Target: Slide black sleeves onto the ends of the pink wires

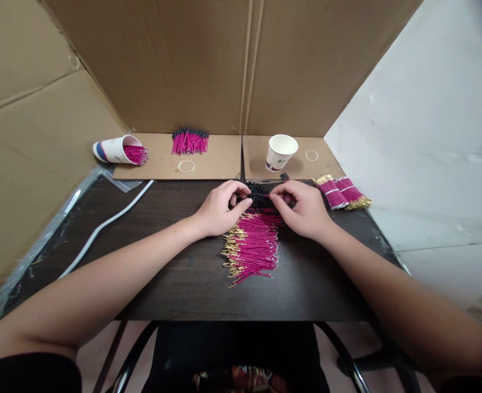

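Observation:
My left hand (224,207) is curled at the left edge of a pile of short black sleeves (259,191); what its fingertips hold, if anything, is too small to tell. From the other side, my right hand (302,207) pinches a thin magenta wire over the sleeves. Below both hands lies a loose heap of magenta wires (259,240), gold terminals to the left and bare silvery ends to the right. A few black-tipped pieces (284,177) poke out beyond my right hand, partly hidden by it.
Two banded wire bundles (347,194) lie at the right. Behind stand a white paper cup (281,153) and a row of black-tipped wires (190,141). A tipped cup (115,149) holds wires. Rubber bands (186,161) rest on cardboard; a white cable (105,225) crosses the left.

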`<action>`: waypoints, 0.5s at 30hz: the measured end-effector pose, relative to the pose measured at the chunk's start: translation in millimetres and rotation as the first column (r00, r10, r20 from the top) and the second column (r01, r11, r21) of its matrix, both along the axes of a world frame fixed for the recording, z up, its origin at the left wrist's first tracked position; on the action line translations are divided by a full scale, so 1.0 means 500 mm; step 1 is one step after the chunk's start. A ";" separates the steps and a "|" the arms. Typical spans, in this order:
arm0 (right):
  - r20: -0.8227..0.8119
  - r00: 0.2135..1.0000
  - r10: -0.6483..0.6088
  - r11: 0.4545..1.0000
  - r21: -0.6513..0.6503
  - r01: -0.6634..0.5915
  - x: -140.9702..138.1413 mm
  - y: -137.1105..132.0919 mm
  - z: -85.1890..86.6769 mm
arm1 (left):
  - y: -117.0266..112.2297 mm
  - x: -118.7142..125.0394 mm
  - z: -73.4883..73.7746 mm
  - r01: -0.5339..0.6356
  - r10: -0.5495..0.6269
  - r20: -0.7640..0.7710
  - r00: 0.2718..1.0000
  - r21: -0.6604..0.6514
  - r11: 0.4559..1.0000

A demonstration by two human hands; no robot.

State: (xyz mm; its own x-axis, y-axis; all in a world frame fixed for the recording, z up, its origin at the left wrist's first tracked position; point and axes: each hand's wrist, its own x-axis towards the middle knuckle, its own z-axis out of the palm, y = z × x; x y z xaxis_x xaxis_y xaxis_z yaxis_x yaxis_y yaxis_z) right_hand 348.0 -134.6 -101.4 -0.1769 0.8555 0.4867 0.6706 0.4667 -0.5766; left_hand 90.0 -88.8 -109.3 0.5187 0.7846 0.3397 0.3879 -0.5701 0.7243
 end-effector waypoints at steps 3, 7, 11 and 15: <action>0.075 0.983 -0.166 0.985 0.063 0.162 0.036 0.028 0.000 | 0.000 0.000 0.000 0.000 0.000 -0.017 1.000 -0.011 1.000; 0.178 0.922 -0.344 0.937 0.125 0.325 0.083 0.058 -0.014 | 0.000 -0.001 0.000 0.008 -0.009 -0.034 0.999 -0.011 1.000; 0.217 0.893 -0.395 0.919 0.095 0.383 0.105 0.069 -0.029 | 0.001 0.000 0.001 0.016 -0.016 -0.045 0.999 -0.004 1.000; 0.252 0.883 -0.396 0.918 0.089 0.387 0.108 0.074 -0.038 | 0.002 -0.001 -0.001 0.024 -0.023 -0.042 0.999 0.005 1.000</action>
